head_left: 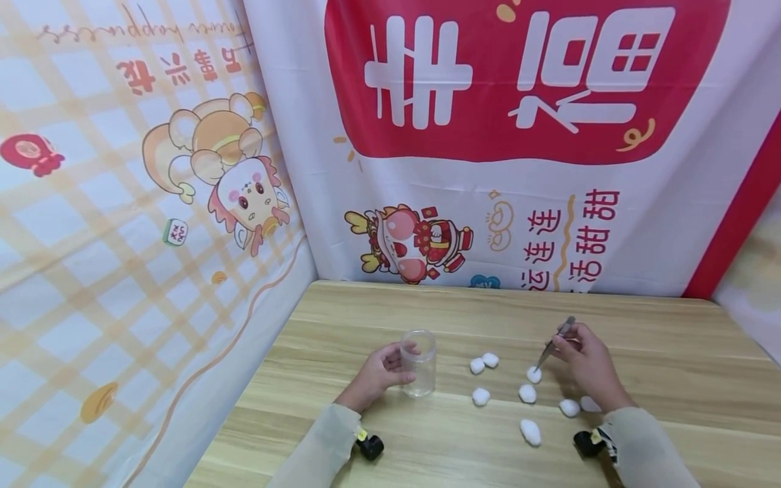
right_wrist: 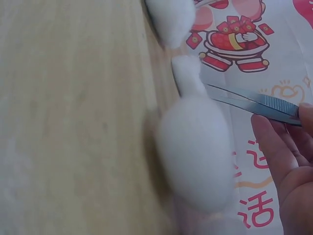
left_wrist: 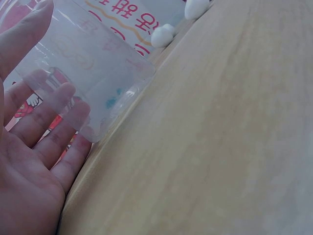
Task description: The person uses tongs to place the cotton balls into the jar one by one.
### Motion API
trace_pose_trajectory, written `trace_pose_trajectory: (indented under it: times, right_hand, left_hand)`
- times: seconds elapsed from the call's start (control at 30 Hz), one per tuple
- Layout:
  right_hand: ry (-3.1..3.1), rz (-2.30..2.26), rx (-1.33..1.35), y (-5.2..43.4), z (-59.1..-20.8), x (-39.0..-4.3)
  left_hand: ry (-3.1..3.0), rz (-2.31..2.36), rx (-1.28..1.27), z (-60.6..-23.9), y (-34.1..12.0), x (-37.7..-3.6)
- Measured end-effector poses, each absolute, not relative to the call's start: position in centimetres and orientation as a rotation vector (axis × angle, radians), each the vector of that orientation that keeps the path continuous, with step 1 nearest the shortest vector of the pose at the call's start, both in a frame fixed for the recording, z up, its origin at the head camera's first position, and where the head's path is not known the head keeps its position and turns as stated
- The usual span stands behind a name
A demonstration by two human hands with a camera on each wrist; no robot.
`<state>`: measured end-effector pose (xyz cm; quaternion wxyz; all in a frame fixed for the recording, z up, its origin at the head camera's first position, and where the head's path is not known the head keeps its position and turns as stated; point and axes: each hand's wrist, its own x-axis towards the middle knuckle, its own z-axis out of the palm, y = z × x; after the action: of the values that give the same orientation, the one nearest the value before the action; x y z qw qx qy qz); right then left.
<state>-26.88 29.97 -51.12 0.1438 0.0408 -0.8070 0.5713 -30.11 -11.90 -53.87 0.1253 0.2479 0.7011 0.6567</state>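
Observation:
On the left, my left hand (head_left: 379, 374) holds a clear plastic jar (head_left: 422, 373) upright on the table, thumb in front and fingers round its far side. The left wrist view shows the fingers (left_wrist: 54, 142) through the transparent wall of the jar (left_wrist: 107, 73). My right hand (head_left: 590, 369) pinches metal tweezers (head_left: 565, 328), pointed down and left. Their tips are right at a white cotton ball (head_left: 533, 375). In the right wrist view the two prongs of the tweezers (right_wrist: 254, 104) stand slightly apart, and a nearer cotton ball (right_wrist: 195, 156) overlaps others behind it.
Several more cotton balls lie on the wooden table (head_left: 342, 318): a pair (head_left: 483, 363) near the jar, others in front of and beside the right hand. A printed cloth (head_left: 488, 224) hangs along the back edge, and a checked one (head_left: 152, 271) hangs at the left.

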Motion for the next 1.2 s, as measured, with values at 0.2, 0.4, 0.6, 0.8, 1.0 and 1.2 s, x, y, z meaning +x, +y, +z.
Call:
trace_pose_trajectory:
  times: [0.2,0.4,0.6,0.8,1.0,1.2]
  right_hand:
    - [-2.296,1.602,0.066,29.8,-51.1,-26.8]
    - [-2.287,1.603,0.025,29.9,-51.0,-26.7]
    - [-2.283,1.626,-0.017,30.0,-50.5,-26.7]
    - [-2.271,1.636,-0.032,30.2,-50.0,-26.7]
    - [-2.212,1.663,-0.034,30.1,-49.8,-26.9]
    - [-2.165,1.71,-0.047,30.0,-49.4,-26.9]
  left_hand:
    - [2.045,1.904,0.748,-54.0,-12.0,-30.3]
    - [2.039,1.905,0.755,-54.0,-11.9,-30.2]
    - [2.041,1.904,0.744,-53.9,-11.9,-30.1]
    - [2.046,1.903,0.736,-53.7,-11.9,-30.0]
    - [2.062,1.899,0.733,-53.6,-11.9,-29.9]
    - [2.057,1.899,0.739,-53.5,-11.9,-29.8]
